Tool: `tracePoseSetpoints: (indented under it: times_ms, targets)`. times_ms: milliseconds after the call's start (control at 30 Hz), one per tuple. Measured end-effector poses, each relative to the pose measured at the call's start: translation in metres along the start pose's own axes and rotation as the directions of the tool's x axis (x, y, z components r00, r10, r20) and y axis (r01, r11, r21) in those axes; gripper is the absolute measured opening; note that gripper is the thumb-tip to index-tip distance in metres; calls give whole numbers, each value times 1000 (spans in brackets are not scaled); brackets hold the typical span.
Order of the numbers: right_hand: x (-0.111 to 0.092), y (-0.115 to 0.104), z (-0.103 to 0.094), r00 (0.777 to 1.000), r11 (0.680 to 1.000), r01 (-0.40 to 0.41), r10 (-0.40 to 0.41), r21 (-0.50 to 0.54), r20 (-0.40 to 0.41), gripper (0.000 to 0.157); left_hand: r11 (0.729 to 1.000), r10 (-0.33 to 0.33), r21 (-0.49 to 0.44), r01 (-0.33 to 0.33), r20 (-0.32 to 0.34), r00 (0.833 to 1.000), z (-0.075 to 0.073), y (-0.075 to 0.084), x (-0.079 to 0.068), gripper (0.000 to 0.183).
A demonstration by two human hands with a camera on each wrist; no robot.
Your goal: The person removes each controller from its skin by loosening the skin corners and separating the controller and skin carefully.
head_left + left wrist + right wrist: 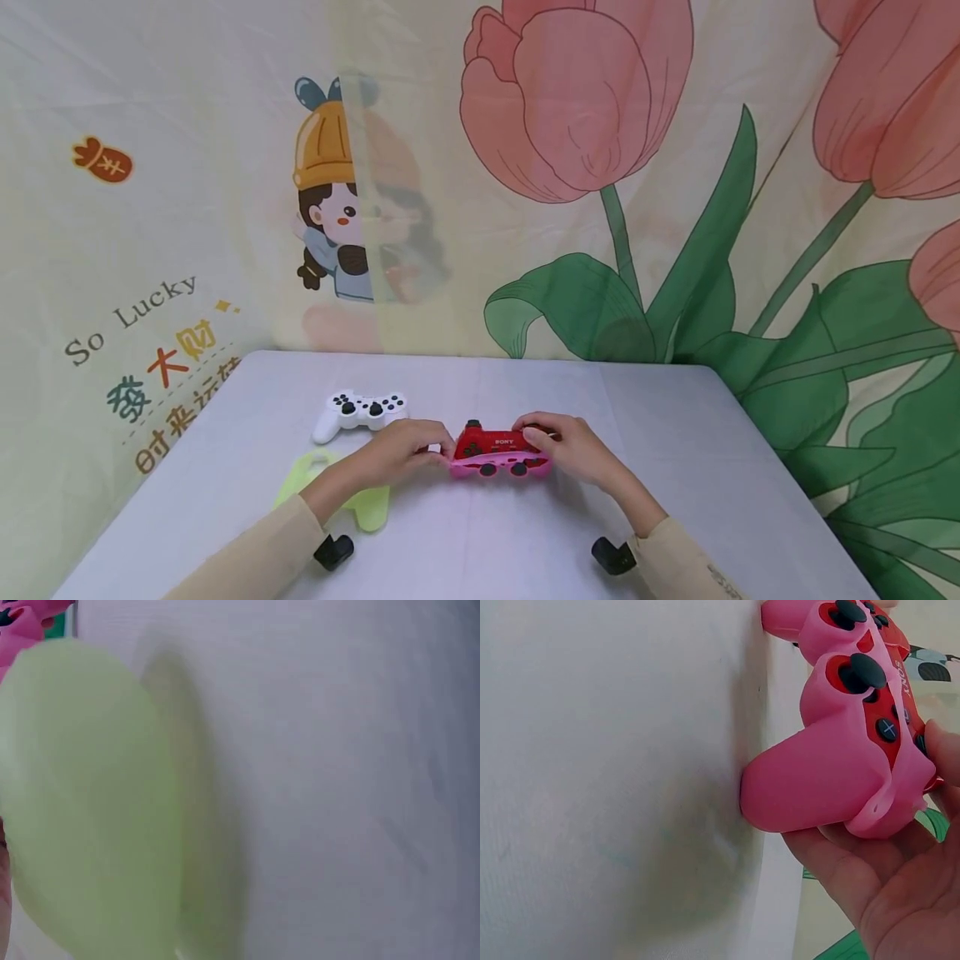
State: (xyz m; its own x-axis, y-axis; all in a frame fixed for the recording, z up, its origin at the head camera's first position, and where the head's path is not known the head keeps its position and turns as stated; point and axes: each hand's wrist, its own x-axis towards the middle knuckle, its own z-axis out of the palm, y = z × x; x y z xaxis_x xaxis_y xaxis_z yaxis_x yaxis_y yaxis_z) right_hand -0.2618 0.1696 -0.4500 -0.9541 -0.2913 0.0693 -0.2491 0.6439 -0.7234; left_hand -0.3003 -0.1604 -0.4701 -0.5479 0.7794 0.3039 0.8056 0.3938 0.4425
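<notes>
So the red controller (491,442) is up between both hands over the middle of the table (675,417), wearing a pink skin (459,469). Long axis runs left to right across the person's view. Handles point down at the table, the trigger edge is up top, and the face with the sticks (868,673) looks back toward the person, SONY lettering reading right way up from the head cam. The handle tips are right by the tabletop, but I can't tell if they actually touch it. The skin is around the handles, and plenty of red shows along the middle and upper part.

Left hand (397,450) has its fingers curled in, pinching at the left end; can't tell if that's skin, plastic or both, and the left wrist cam barely catches it. Right hand (576,446) has the other end, thumb on the upper edge and fingers bent in behind the right handle, so the gap is just as wide as the controller.

Also on the table: a white pad (327,427) lying sticks up to the left, handles toward the person, and a lime skin (371,508) just nearer than that, partly hidden under the left forearm.
</notes>
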Motion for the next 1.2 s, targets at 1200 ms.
tracePoseSetpoints:
  times_ms: [1200]
  targets:
    - [-18, 18, 8, 1000, 991, -24, 23, 131, 10, 75, 873, -433, -273, 405, -50, 900, 23, 25, 15, 43]
